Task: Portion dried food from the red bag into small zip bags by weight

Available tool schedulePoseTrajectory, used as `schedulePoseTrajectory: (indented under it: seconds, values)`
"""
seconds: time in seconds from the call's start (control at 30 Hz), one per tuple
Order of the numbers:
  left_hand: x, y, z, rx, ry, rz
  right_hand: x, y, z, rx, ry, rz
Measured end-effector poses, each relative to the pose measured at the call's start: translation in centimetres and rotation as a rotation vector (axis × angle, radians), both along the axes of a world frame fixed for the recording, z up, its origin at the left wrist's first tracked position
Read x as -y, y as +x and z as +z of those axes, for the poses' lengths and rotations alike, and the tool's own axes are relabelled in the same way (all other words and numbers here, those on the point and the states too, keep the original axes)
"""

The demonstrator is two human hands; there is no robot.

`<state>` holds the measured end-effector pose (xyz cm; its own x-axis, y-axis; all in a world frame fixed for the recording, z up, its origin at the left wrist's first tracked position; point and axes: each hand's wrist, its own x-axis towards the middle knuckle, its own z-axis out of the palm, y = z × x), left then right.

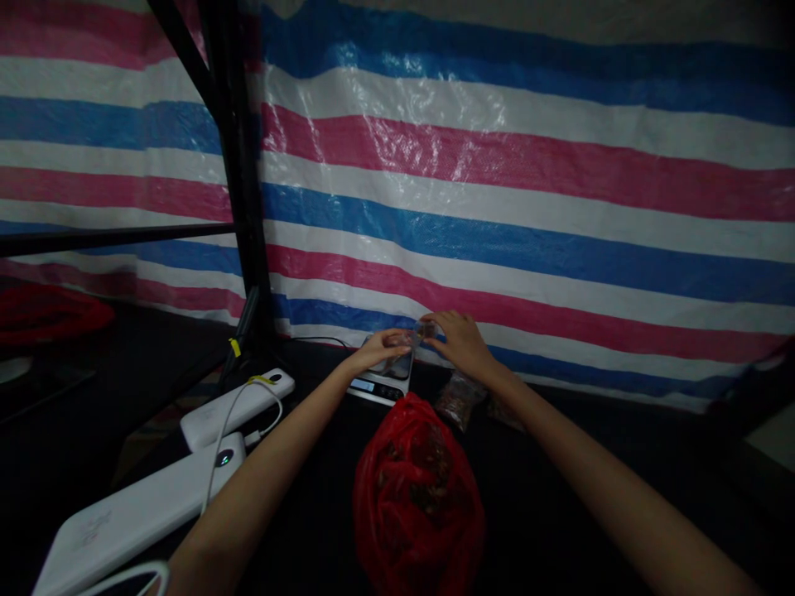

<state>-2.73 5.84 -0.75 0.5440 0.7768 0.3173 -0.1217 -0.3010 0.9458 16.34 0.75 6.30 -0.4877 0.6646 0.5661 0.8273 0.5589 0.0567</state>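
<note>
Both hands, left hand (378,352) & right hand (456,339), are pinching a clear bag (407,346) over the scale (382,382) btwn them, prob risking spillage if the thin plastic slips, w/ red bag (417,497) crowding close behind.

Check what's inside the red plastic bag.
The red plastic bag is open at the top, and dark brownish clumps show inside. What they are is too dim to tell. The bag's walls hide everything lower down.
</note>
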Motion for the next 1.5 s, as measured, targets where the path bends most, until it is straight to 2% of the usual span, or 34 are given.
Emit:
schedulePoseTrajectory:
  seconds: [0.2,0.37,0.47,0.57,0.67,0.77,0.83,0.93,1.03,1.13,1.3,1.5]
  values:
    - [0.3,0.0,-0.3,0.066,-0.063,-0.002,0.7,-2.2,2.4,0.440,0.160,0.103]
    - [0.5,-0.3,0.3,0.066,-0.052,-0.012,1.3,-2.2,3.1,0.462,0.198,0.094]
    - [0.4,-0.6,0.9,0.004,0.034,0.030,1.9,-1.0,2.8,0.309,0.145,0.029]
    - [-0.1,-1.2,1.0,-0.146,0.163,0.171,3.4,1.8,1.6,0.010,0.012,-0.027]
    - [-0.6,-1.9,0.4,-0.337,0.329,0.265,6.0,6.5,-0.3,-0.357,-0.188,-0.078]
    - [-0.9,-2.1,-0.3,-0.500,0.463,0.310,9.8,12.1,-2.5,-0.532,-0.350,-0.178]
    - [-0.8,-1.8,0.1,-0.515,0.536,0.401,12.5,15.5,-4.2,-0.619,-0.390,-0.271]
    - [0.4,-0.8,2.1,-0.415,0.596,0.480,15.7,19.1,-6.9,-0.788,-0.408,-0.350]
    - [2.6,0.6,4.5,-0.379,0.624,0.372,17.1,20.8,-9.0,-0.819,-0.419,-0.371]
    - [5.0,2.0,5.9,-0.449,0.675,0.208,16.6,21.5,-10.1,-0.759,-0.380,-0.365]
    - [7.6,3.8,6.3,-0.579,0.715,0.015,14.9,21.7,-10.2,-0.489,-0.318,-0.440]
    - [8.1,4.0,6.3,-0.609,0.706,-0.052,14.5,21.8,-10.5,-0.346,-0.290,-0.443]
